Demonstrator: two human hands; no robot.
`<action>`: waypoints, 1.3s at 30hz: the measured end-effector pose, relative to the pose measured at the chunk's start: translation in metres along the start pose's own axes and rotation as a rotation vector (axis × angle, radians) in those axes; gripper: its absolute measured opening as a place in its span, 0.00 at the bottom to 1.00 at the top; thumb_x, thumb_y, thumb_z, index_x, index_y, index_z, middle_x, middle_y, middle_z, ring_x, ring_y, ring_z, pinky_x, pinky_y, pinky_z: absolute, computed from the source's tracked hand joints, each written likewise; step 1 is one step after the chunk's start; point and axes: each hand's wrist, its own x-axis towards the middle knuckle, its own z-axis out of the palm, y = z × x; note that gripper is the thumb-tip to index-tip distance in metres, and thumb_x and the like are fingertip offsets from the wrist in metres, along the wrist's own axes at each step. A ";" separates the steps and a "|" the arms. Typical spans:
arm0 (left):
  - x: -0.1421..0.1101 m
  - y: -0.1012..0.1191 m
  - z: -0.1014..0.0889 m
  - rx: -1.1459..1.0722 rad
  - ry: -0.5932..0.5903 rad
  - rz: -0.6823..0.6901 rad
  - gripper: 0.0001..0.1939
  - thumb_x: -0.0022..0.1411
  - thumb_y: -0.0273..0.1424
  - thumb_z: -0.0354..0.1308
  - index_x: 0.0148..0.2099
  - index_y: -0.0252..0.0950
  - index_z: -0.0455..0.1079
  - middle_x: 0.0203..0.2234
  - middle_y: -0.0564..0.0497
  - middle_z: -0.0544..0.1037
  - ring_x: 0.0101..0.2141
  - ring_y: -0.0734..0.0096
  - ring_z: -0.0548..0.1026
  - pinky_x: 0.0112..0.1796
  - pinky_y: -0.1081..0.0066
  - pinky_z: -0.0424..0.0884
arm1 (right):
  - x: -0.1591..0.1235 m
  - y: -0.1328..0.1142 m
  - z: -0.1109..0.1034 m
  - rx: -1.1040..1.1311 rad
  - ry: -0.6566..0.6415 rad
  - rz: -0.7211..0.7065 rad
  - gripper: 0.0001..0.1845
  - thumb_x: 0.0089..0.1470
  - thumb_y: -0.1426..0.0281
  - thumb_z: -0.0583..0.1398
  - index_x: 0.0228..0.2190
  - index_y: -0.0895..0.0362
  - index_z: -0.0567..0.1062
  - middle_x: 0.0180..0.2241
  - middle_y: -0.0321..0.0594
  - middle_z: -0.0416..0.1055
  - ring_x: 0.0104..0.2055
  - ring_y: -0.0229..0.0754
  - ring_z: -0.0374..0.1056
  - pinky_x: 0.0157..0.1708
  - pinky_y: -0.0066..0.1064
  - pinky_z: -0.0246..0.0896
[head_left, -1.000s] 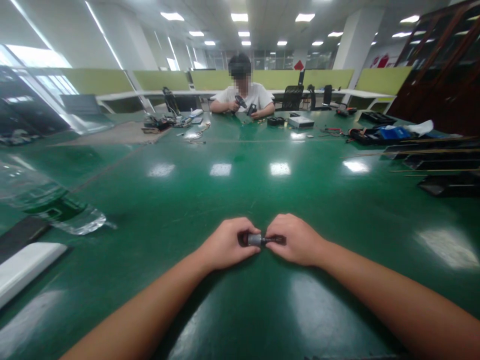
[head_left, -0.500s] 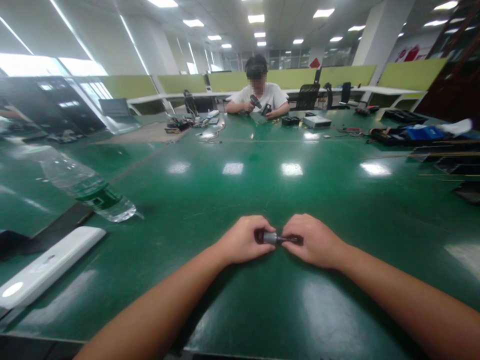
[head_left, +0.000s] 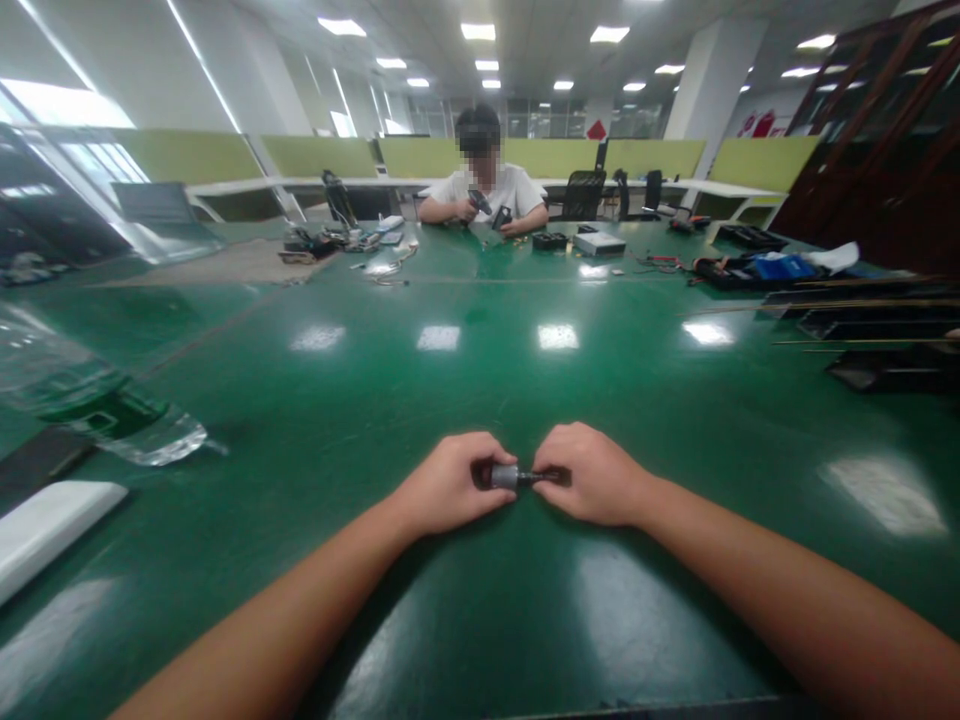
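My left hand (head_left: 454,482) is closed around a small grey metal cylinder (head_left: 505,476), thumb and fingers on its sides. From the cylinder's right end a thin dark shaft (head_left: 527,478) runs level toward my right hand (head_left: 589,474). The right thumb and fingers pinch the shaft's far part, which they partly hide. A narrow gap separates the two hands. Both rest low over the green table (head_left: 450,390). The exact kind of the held part cannot be made out.
At left a clear plastic bottle (head_left: 112,408) with a green label lies near a white bar-shaped object (head_left: 56,530). Across the table a person (head_left: 484,190) holds a dark tool. Dark metal pieces (head_left: 885,365) and a blue item (head_left: 784,266) lie at right.
The view has turned to the right, so everything appears shifted left. Both hands keep their grip on the cylinder and shaft; the gap between them looks slightly wider.
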 end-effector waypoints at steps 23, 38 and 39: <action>0.000 0.001 -0.001 0.008 0.018 -0.013 0.09 0.53 0.26 0.68 0.39 0.35 0.77 0.31 0.50 0.78 0.32 0.68 0.76 0.34 0.72 0.69 | 0.000 0.003 -0.010 -0.071 -0.051 0.013 0.03 0.53 0.71 0.64 0.32 0.56 0.79 0.34 0.40 0.78 0.40 0.44 0.71 0.43 0.35 0.58; 0.001 -0.001 -0.002 -0.007 0.014 -0.020 0.10 0.53 0.27 0.68 0.40 0.35 0.77 0.31 0.51 0.78 0.32 0.69 0.76 0.34 0.73 0.70 | 0.000 0.003 -0.019 -0.063 -0.080 0.027 0.02 0.53 0.71 0.65 0.31 0.55 0.79 0.34 0.39 0.78 0.40 0.44 0.71 0.43 0.36 0.59; 0.001 -0.001 -0.002 -0.007 0.016 -0.020 0.10 0.53 0.27 0.68 0.39 0.35 0.77 0.31 0.51 0.78 0.31 0.69 0.76 0.34 0.73 0.70 | -0.001 0.003 -0.019 -0.062 -0.080 0.025 0.02 0.53 0.71 0.65 0.31 0.55 0.79 0.34 0.39 0.78 0.40 0.44 0.71 0.43 0.36 0.59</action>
